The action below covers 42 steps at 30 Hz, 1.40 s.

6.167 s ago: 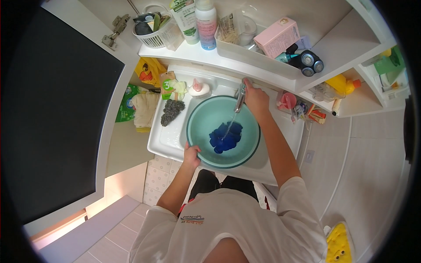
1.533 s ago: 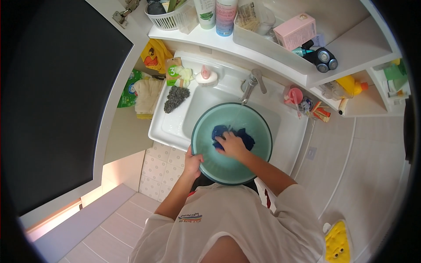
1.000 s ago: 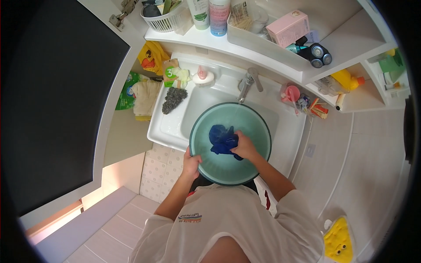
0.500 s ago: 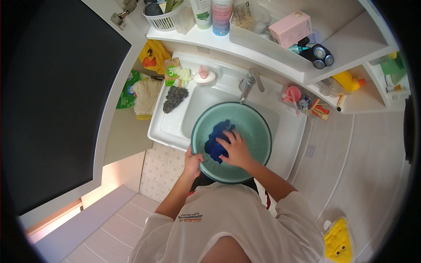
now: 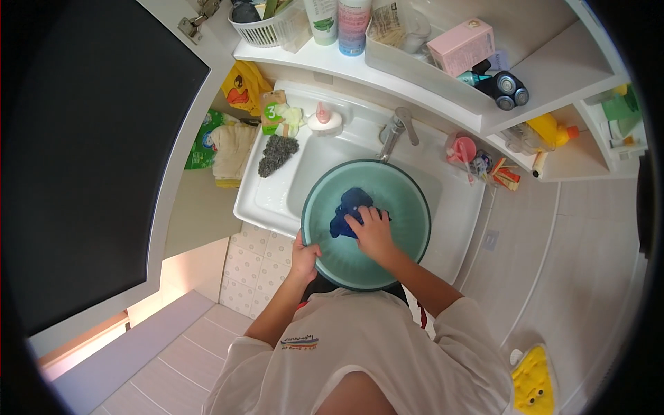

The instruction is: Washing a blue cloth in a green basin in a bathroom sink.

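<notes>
A green basin (image 5: 404, 252) rests over the front of the white sink, tucked against my body. My left hand (image 5: 303, 260) grips its left rim, with the thumb over the edge. Inside lies a crumpled dark blue cloth (image 5: 351, 203), looking wet. My right hand (image 5: 375, 234) reaches into the basin with its fingers curled onto the cloth's right side; part of the cloth is hidden beneath them. Just beyond the far rim stands the chrome faucet (image 5: 393, 135), its spout pointing at the basin.
On the white sink (image 5: 266, 200) sit a soap dispenser (image 5: 324, 122) and a grey scouring pad (image 5: 278, 155). A pink cup (image 5: 462, 148) stands on the right corner. Loaded shelves (image 5: 443, 90) overhang the back. An open cabinet door (image 5: 104, 159) fills the left side.
The blue cloth has bunched up and shifted toward the right and away from me under my right hand, whose fingers have drawn in. My left hand keeps its place on the rim.
</notes>
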Each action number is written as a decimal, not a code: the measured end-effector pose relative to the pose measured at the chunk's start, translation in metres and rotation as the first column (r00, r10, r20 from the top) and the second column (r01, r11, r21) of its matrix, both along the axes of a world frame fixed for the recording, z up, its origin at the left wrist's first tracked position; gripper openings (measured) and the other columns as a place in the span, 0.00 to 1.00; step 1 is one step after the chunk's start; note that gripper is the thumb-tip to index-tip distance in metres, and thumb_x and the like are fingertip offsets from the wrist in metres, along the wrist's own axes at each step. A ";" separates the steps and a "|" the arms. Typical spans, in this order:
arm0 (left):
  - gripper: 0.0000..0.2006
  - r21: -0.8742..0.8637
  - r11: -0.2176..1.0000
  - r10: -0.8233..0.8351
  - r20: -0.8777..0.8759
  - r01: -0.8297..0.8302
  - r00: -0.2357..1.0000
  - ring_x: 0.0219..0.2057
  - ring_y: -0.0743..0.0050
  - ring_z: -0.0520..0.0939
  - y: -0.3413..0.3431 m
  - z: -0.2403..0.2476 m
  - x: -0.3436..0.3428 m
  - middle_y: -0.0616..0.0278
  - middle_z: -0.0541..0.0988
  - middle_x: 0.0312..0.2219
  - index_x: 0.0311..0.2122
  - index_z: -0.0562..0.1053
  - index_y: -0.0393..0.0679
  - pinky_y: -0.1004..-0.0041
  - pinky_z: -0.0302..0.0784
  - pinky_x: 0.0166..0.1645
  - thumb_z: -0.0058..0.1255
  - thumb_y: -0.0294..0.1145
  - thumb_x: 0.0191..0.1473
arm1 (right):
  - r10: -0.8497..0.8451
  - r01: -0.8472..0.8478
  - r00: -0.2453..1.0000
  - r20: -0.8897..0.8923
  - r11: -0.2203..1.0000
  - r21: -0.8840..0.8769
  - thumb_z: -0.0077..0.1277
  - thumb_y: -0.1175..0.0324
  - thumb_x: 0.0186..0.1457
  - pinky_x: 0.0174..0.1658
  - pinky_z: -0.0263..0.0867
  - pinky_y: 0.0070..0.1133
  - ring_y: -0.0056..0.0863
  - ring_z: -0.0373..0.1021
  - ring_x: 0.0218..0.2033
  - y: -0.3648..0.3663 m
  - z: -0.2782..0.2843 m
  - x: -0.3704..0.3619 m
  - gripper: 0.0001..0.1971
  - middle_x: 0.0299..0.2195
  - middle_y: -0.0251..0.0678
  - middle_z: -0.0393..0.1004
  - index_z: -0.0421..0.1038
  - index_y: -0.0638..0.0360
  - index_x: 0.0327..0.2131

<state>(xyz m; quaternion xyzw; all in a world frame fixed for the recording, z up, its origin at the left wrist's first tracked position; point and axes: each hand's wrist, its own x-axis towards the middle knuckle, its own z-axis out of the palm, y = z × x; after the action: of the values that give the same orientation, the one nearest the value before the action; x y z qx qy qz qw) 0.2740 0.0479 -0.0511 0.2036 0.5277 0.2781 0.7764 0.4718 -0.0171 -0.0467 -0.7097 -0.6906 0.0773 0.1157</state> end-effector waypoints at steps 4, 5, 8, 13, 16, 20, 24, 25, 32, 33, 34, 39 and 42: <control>0.37 -0.005 1.000 -0.016 0.065 0.017 0.998 0.37 0.67 0.77 0.003 -0.010 -0.003 0.59 0.76 0.39 0.56 0.68 0.44 0.75 0.73 0.34 0.38 0.07 0.34 | 0.065 -0.115 0.966 -0.250 0.975 -0.192 0.61 0.63 0.41 0.48 0.60 0.41 0.40 0.62 0.50 -0.018 0.020 -0.006 0.28 0.46 0.39 0.67 0.71 0.44 0.52; 0.37 -0.005 1.000 -0.020 0.069 0.021 0.997 0.37 0.67 0.77 0.003 -0.010 -0.001 0.59 0.76 0.39 0.56 0.67 0.44 0.75 0.73 0.34 0.38 0.07 0.34 | 0.062 -0.111 0.967 -0.247 0.975 -0.192 0.61 0.63 0.41 0.48 0.60 0.41 0.40 0.62 0.50 -0.019 0.020 -0.004 0.28 0.46 0.39 0.67 0.71 0.44 0.52; 0.37 0.006 0.999 -0.036 0.057 0.036 0.998 0.37 0.68 0.77 0.003 -0.011 0.000 0.59 0.76 0.39 0.56 0.67 0.43 0.76 0.73 0.34 0.38 0.07 0.34 | 0.175 -0.179 0.980 -0.096 0.983 -0.036 0.62 0.60 0.42 0.52 0.59 0.46 0.44 0.60 0.55 -0.016 0.026 -0.006 0.30 0.54 0.42 0.64 0.70 0.44 0.53; 0.37 0.033 0.996 -0.082 0.047 0.080 0.996 0.37 0.68 0.77 0.003 -0.005 0.005 0.59 0.76 0.40 0.56 0.67 0.43 0.76 0.73 0.34 0.38 0.07 0.34 | -0.057 0.056 0.998 0.002 0.986 -0.158 0.65 0.54 0.40 0.50 0.61 0.50 0.53 0.59 0.54 0.005 -0.010 -0.008 0.34 0.57 0.46 0.58 0.67 0.44 0.54; 0.38 0.028 0.998 -0.049 0.059 0.048 0.997 0.38 0.68 0.77 0.003 -0.005 0.006 0.58 0.76 0.40 0.57 0.66 0.43 0.76 0.73 0.34 0.38 0.07 0.35 | -0.043 -0.009 0.989 -0.142 0.938 -0.345 0.65 0.58 0.40 0.48 0.63 0.46 0.49 0.61 0.51 0.017 -0.038 0.004 0.29 0.52 0.45 0.61 0.69 0.47 0.49; 0.38 0.016 0.999 -0.047 0.037 0.047 0.998 0.37 0.67 0.76 0.001 -0.005 0.004 0.59 0.76 0.40 0.57 0.66 0.43 0.75 0.73 0.34 0.38 0.07 0.34 | -0.217 0.173 0.952 -0.215 0.963 -0.207 0.65 0.65 0.40 0.46 0.64 0.37 0.44 0.63 0.46 0.022 -0.048 0.024 0.24 0.44 0.43 0.64 0.69 0.52 0.44; 0.36 0.031 1.000 0.001 0.024 -0.002 1.000 0.32 0.67 0.78 0.000 -0.008 0.000 0.59 0.77 0.36 0.51 0.70 0.45 0.74 0.75 0.31 0.36 0.07 0.31 | -0.260 0.275 0.924 -0.282 0.961 0.014 0.64 0.63 0.41 0.44 0.66 0.34 0.42 0.63 0.45 0.012 -0.020 0.024 0.22 0.43 0.41 0.64 0.70 0.54 0.42; 0.36 0.029 1.000 0.001 0.024 -0.001 1.000 0.32 0.67 0.78 0.000 -0.007 0.000 0.59 0.77 0.36 0.51 0.70 0.45 0.74 0.75 0.31 0.36 0.07 0.31 | -0.261 0.275 0.924 -0.281 0.961 0.012 0.64 0.63 0.41 0.44 0.66 0.34 0.42 0.63 0.45 0.007 -0.007 0.022 0.22 0.43 0.41 0.64 0.70 0.54 0.42; 0.36 0.019 1.000 -0.017 0.053 0.016 0.998 0.33 0.69 0.77 0.004 -0.012 0.002 0.60 0.76 0.36 0.53 0.69 0.44 0.75 0.73 0.30 0.37 0.07 0.33 | 0.105 -0.137 0.973 -0.203 0.979 -0.152 0.63 0.53 0.41 0.47 0.65 0.43 0.50 0.58 0.53 -0.022 0.013 0.013 0.31 0.52 0.43 0.60 0.70 0.47 0.51; 0.37 0.023 0.999 -0.043 0.054 0.041 0.998 0.35 0.69 0.76 0.004 -0.013 0.001 0.60 0.76 0.38 0.55 0.67 0.43 0.76 0.72 0.32 0.37 0.07 0.34 | 0.103 -0.117 0.985 -0.137 0.989 -0.091 0.64 0.52 0.41 0.48 0.64 0.48 0.55 0.55 0.57 -0.020 0.018 0.009 0.34 0.57 0.45 0.58 0.69 0.44 0.54; 0.37 0.024 0.999 -0.045 0.055 0.044 0.997 0.35 0.69 0.76 0.005 -0.014 0.000 0.60 0.76 0.38 0.55 0.67 0.43 0.76 0.72 0.32 0.37 0.07 0.34 | 0.064 -0.085 0.993 -0.098 0.970 -0.227 0.63 0.50 0.42 0.50 0.59 0.58 0.63 0.46 0.62 -0.016 0.024 0.007 0.37 0.63 0.49 0.49 0.65 0.39 0.58; 0.36 0.036 0.998 -0.047 0.059 0.045 0.997 0.30 0.69 0.78 0.005 -0.012 0.003 0.60 0.77 0.35 0.52 0.70 0.45 0.75 0.74 0.29 0.36 0.07 0.32 | -0.089 0.041 0.987 -0.136 0.946 -0.322 0.64 0.48 0.41 0.51 0.58 0.59 0.63 0.48 0.61 0.004 -0.016 -0.003 0.39 0.62 0.52 0.49 0.63 0.39 0.59; 0.37 0.041 0.999 -0.029 0.079 0.026 0.996 0.33 0.68 0.78 0.007 -0.005 0.013 0.59 0.76 0.37 0.54 0.68 0.45 0.74 0.75 0.32 0.37 0.07 0.32 | -0.067 0.030 0.990 -0.124 0.961 -0.274 0.64 0.51 0.43 0.48 0.62 0.53 0.58 0.55 0.56 0.013 -0.059 0.007 0.34 0.57 0.51 0.56 0.66 0.42 0.56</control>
<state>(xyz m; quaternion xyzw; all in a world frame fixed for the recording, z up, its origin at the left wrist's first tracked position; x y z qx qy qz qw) 0.2871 0.0549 -0.0564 0.2149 0.4879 0.2858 0.7963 0.4791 -0.0038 -0.1055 -0.7289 -0.6466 0.2152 0.0648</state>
